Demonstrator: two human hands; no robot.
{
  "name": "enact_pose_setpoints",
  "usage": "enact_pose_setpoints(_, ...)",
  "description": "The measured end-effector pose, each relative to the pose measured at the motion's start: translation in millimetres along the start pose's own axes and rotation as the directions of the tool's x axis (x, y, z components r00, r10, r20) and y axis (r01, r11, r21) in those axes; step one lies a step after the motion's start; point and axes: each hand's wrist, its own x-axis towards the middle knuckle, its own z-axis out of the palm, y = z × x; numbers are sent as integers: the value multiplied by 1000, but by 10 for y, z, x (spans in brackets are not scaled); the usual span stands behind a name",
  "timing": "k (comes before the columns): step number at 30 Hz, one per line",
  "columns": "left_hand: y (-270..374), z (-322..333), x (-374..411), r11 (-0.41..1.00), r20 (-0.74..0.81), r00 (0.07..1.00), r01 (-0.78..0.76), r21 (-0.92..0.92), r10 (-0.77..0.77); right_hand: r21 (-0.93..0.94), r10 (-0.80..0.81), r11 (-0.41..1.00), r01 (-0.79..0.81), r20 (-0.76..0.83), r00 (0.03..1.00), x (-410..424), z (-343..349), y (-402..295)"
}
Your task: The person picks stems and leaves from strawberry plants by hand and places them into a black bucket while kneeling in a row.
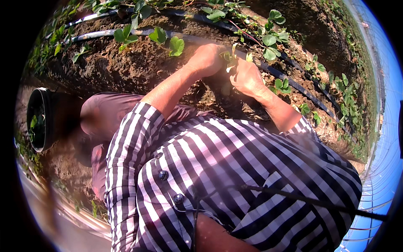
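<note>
My left hand (209, 60) is curled beside a small sprig of pale, partly dried leaves (231, 60); its fingertips are hidden, so whether it grips the sprig cannot be told. From the other side, my right hand (247, 77) has its fingers closed around the lower part of that sprig. Both hands are close together over the raised soil bed, next to a black drip irrigation tube (292, 83). Green strawberry plant leaves (176, 46) grow left of my left hand, and more strawberry leaves (271, 53) stand right of my right hand.
At the far left a black plastic bucket (48, 119) holds green leaves, beside my bent knee. A second drip tube (201, 17) runs along the bed farther off. Low plants (349, 97) line the bed at right. A thin dark cord (315, 200) crosses in front of my striped shirt.
</note>
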Motion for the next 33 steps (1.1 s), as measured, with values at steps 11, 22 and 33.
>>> enact_pose_setpoints(11,-44,19,6,999,-34,999,29,-24,-30,-85,-238,965,246,102,966,274,-641,372)
enact_pose_setpoints(22,-96,-78,-30,995,-10,999,37,-87,-38,2,-74,997,75,109,991,-23,-142,82)
enact_pose_setpoints(33,-203,-261,-159,991,67,998,1,-136,8,7,-33,999,33,140,990,302,-635,410)
